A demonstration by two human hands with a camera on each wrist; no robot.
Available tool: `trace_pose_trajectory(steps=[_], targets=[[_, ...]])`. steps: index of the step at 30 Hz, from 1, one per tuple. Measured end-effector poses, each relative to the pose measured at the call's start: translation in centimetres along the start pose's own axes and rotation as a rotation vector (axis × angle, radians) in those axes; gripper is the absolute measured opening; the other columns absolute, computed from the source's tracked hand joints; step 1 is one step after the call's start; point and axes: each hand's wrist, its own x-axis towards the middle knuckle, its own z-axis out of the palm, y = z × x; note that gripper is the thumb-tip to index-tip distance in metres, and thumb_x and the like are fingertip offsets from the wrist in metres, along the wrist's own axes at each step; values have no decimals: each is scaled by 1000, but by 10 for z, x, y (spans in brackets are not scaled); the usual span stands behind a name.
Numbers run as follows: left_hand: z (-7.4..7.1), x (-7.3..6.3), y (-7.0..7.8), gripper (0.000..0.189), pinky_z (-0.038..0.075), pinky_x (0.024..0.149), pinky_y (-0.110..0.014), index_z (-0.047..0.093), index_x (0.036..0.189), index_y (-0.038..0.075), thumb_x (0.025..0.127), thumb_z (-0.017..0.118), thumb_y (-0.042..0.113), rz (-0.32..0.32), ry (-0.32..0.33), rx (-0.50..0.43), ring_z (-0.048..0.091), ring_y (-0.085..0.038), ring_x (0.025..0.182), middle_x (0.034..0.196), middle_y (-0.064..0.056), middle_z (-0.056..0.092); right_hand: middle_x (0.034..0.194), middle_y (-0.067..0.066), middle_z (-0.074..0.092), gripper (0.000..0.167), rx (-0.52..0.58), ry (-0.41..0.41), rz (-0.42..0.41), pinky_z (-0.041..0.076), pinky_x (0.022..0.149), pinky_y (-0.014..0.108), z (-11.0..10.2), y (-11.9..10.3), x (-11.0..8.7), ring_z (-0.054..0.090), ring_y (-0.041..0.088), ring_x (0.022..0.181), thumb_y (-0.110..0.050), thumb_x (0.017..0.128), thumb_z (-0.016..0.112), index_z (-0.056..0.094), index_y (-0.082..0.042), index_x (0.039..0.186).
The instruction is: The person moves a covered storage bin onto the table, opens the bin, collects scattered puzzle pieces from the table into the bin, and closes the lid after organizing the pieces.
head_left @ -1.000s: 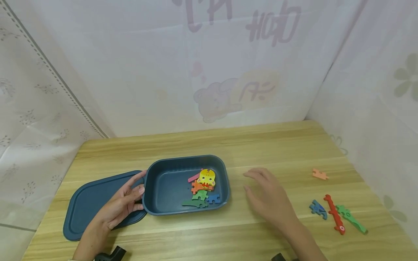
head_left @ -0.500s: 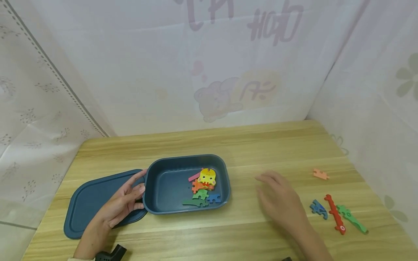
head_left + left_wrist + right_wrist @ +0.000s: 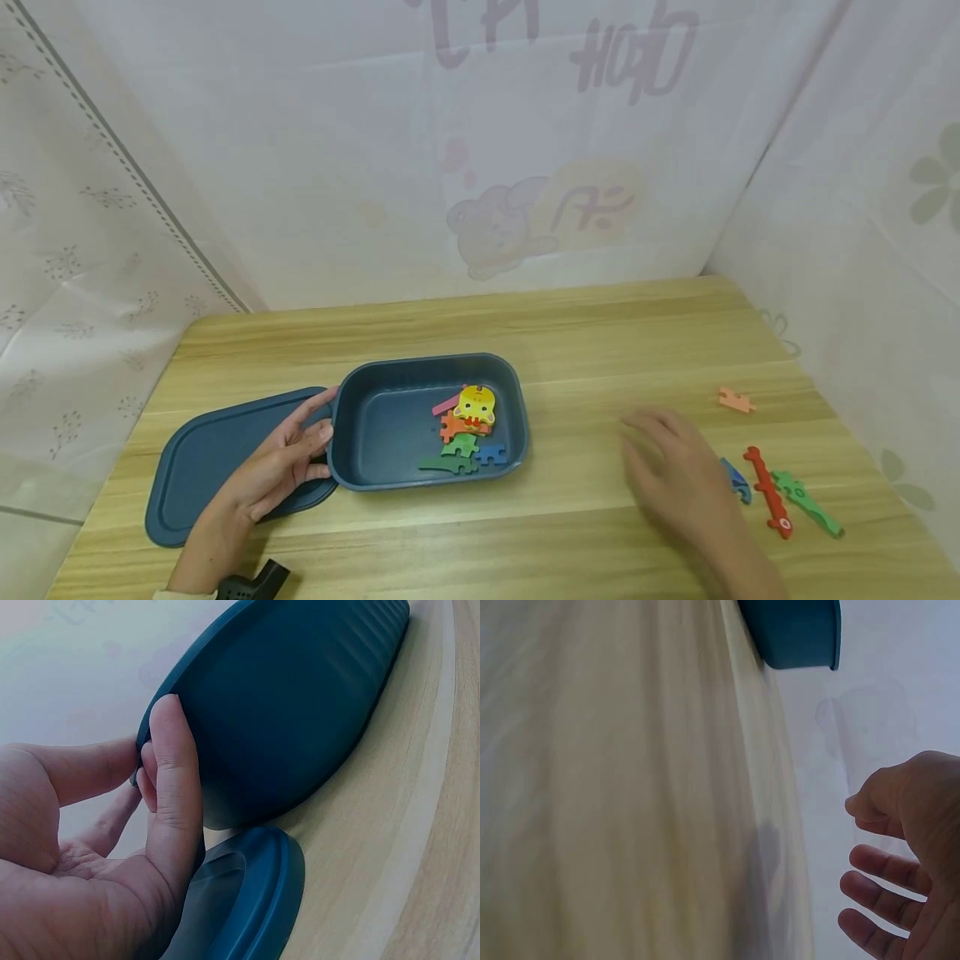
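The left hand (image 3: 273, 471) pinches the edge of the box (image 3: 390, 437) on the table (image 3: 465, 550) and might tilt it by pulling, while the right hand (image 3: 678, 479), fingers loosely bent and empty, might push away the partly hidden blue piece (image 3: 738, 482) by sweeping too low.

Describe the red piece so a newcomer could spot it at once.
On the wooden table, look right of the right hand. The long red piece lies between a blue piece and a green piece; of the three, only it is red.
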Motion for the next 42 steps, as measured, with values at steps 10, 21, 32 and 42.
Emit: trace_pose_trajectory(steps=[10, 21, 32, 42], targets=[[1, 0, -1, 60, 65, 87, -25, 19, 167, 33, 116, 37, 7, 0, -3, -7, 72, -9, 112, 134, 6, 66, 121, 3, 73, 31, -70, 62, 10, 54, 74, 45, -11, 26, -15, 69, 33, 105, -14, 89, 82, 77, -18, 120], [-1, -2, 2, 62, 65, 86, -25, 16, 169, 32, 116, 37, 7, 7, -3, 8, 72, -8, 113, 133, 6, 66, 126, 17, 68, 30, -87, -54, 133, 57, 73, 63, -23, 47, -27, 67, 42, 105, -21, 96, 77, 74, -13, 125], [1, -1, 1, 60, 65, 87, -25, 21, 166, 34, 116, 37, 7, 10, -11, -5, 72, -8, 114, 135, 7, 66, 122, 27, 68, 31, -133, -108, 152, 57, 77, 66, -33, 63, -36, 66, 47, 104, -18, 94, 79, 74, -5, 121], [1, -1, 1, 60, 64, 87, -24, 20, 167, 34, 116, 38, 8, 2, 5, 9, 72, -7, 113, 135, 7, 66, 122, 26, 69, 30, -129, -174, 169, 57, 80, 66, -38, 70, -43, 66, 47, 106, -14, 95, 77, 74, -4, 123]])
